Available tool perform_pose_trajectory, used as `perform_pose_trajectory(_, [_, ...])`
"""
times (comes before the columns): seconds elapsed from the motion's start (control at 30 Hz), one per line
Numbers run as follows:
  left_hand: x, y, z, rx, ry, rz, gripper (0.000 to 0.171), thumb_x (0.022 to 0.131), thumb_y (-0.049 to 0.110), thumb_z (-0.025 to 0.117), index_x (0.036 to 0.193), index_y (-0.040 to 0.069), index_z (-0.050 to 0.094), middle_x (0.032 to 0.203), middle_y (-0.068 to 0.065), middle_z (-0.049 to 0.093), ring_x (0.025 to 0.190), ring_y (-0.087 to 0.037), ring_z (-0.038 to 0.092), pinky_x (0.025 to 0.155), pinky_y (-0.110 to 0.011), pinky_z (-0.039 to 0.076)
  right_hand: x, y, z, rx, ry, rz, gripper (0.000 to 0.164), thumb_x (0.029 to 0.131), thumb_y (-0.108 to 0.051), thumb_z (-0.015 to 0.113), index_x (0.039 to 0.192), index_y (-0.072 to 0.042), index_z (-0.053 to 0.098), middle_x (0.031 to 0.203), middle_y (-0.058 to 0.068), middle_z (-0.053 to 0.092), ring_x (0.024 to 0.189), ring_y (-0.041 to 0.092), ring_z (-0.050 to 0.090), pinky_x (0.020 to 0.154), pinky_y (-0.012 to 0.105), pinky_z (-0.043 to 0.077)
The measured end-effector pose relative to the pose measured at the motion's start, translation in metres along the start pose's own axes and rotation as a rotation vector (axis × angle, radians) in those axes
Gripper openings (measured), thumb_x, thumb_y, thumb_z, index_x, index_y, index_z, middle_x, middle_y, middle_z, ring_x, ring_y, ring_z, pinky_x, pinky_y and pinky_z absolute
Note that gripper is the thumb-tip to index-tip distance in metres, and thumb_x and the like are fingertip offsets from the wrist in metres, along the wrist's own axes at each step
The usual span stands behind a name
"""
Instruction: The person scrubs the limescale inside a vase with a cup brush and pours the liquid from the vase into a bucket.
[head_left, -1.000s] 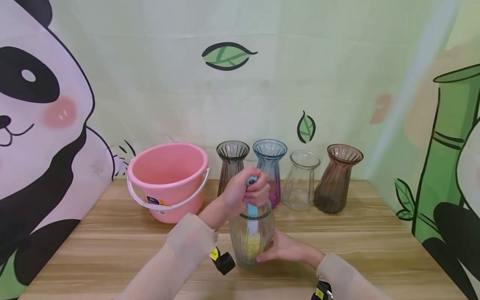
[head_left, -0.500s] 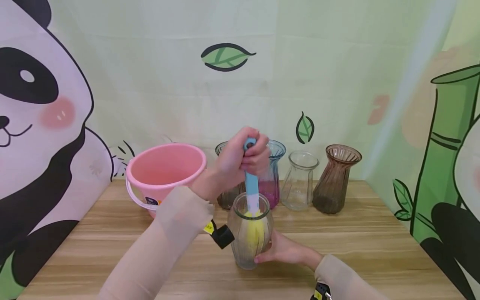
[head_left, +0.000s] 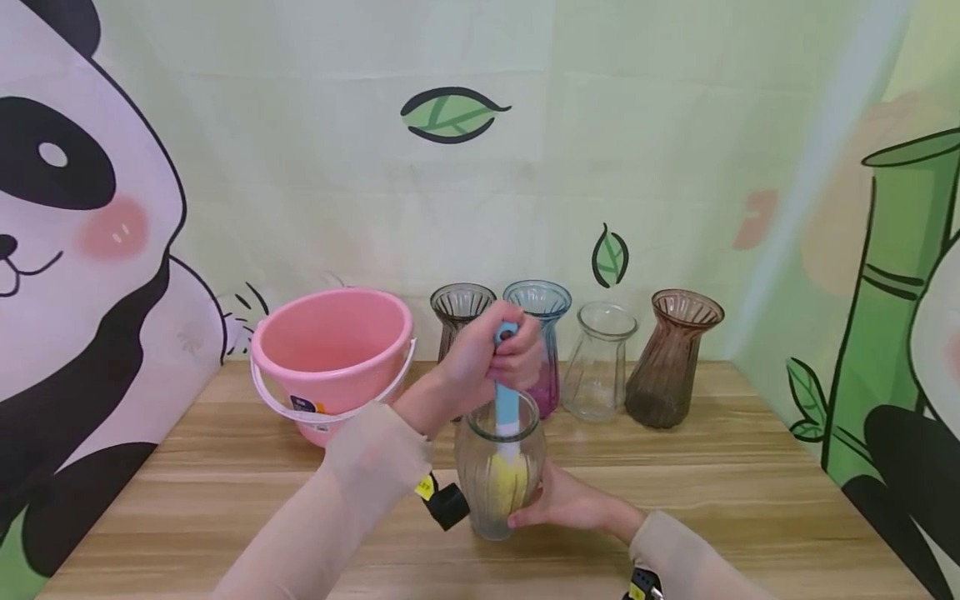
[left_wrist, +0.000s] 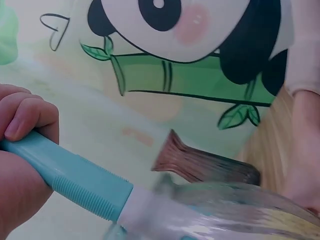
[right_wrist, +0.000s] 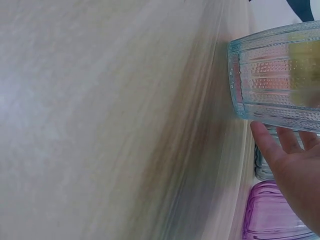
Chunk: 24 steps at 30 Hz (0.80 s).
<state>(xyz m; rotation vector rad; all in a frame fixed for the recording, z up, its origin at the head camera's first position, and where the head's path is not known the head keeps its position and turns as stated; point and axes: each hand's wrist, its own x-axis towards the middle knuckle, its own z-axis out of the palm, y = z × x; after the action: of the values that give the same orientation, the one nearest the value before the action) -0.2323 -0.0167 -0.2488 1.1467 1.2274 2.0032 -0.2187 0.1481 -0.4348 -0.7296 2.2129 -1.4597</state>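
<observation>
My left hand (head_left: 483, 362) grips the light blue handle of a bottle brush (head_left: 507, 408). The brush's yellow sponge head (head_left: 510, 483) is inside a clear ribbed glass vase (head_left: 476, 475), seen through its wall. Low on the vase's right side, my right hand (head_left: 573, 497) holds it, thumb in front and fingers behind. In the left wrist view, curled fingers wrap the top of the brush handle (left_wrist: 85, 177). The right wrist view has the vase (right_wrist: 270, 75) lying sideways in the picture, fingers of the right hand (right_wrist: 300, 175) against its side.
A pink bucket (head_left: 382, 375) with a white bail stands at back left. Behind the hands are a grey vase (head_left: 448, 333), a blue vase with a purple base (head_left: 551, 342), a clear vase (head_left: 600, 375) and a brown vase (head_left: 667, 367), on a wooden table (head_left: 675, 475).
My left hand rose with the brush, lifting the sponge toward the vase's mouth, then came partway down again. The vase and my right hand stay in place.
</observation>
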Motion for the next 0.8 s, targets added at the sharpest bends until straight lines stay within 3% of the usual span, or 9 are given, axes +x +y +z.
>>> perform_pose_trajectory(0.27, [-0.007, -0.034, -0.008, 0.041, 0.01, -0.067, 0.037, 0.089, 0.017, 0.02, 0.052, 0.016, 0.025, 0.045, 0.008, 0.024, 0.039, -0.007, 0.018, 0.041, -0.021, 0.014, -0.003, -0.004, 0.0, 0.018, -0.026, 0.032, 0.077, 0.075, -0.018, 0.074, 0.133, -0.001, 0.027, 0.129, 0.011, 0.047, 0.115, 0.02, 0.048, 0.094, 0.03, 0.04])
perform_pose_trajectory(0.43, [-0.008, -0.036, -0.01, 0.026, -0.009, -0.056, 0.037, 0.089, 0.017, 0.019, 0.052, 0.016, 0.025, 0.045, 0.008, 0.024, 0.039, -0.007, 0.018, 0.041, -0.022, 0.012, -0.005, -0.004, -0.005, 0.055, -0.076, 0.032, 0.076, 0.077, -0.014, 0.073, 0.134, 0.003, 0.025, 0.13, 0.018, 0.044, 0.107, 0.022, 0.055, 0.085, 0.027, 0.048])
perform_pose_trajectory(0.8, [-0.011, -0.034, -0.009, -0.006, -0.075, -0.016, 0.037, 0.089, 0.016, 0.017, 0.054, 0.015, 0.026, 0.046, 0.007, 0.024, 0.039, -0.008, 0.019, 0.041, -0.024, 0.012, 0.001, 0.001, -0.005, 0.065, -0.063, -0.032, 0.072, 0.073, -0.01, 0.075, 0.13, 0.001, 0.033, 0.125, 0.013, 0.052, 0.112, 0.018, 0.051, 0.093, 0.025, 0.041])
